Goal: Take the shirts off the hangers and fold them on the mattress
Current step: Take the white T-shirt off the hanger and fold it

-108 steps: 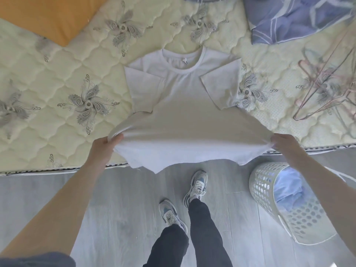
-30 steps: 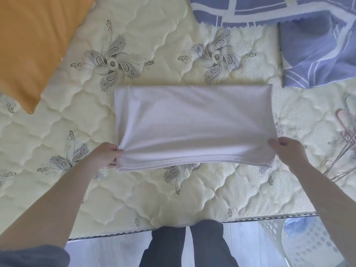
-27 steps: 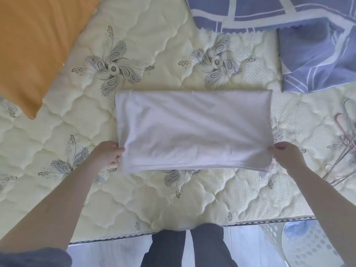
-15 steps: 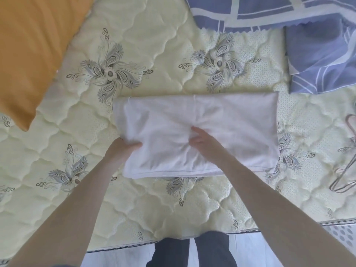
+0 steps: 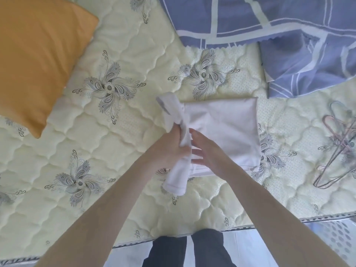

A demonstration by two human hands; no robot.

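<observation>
At the left, an orange pillow (image 5: 38, 54) lies on the quilted mattress (image 5: 107, 155). Near the middle, your left hand (image 5: 169, 149) has its fingers curled tight round the bunched left end of the white T-shirt (image 5: 227, 128) and holds that end raised. Just beside it, your right hand (image 5: 208, 151) presses on the folded part with fingers straight, holding nothing. To the right, a blue checked sheet (image 5: 269, 20) lies at the far edge, and wire hangers (image 5: 339, 147) lie nearer, apart from the T-shirt.

L hand (image 5: 172, 149) clenched, gripping — R hand (image 5: 207, 149) flat, relaxed.
</observation>
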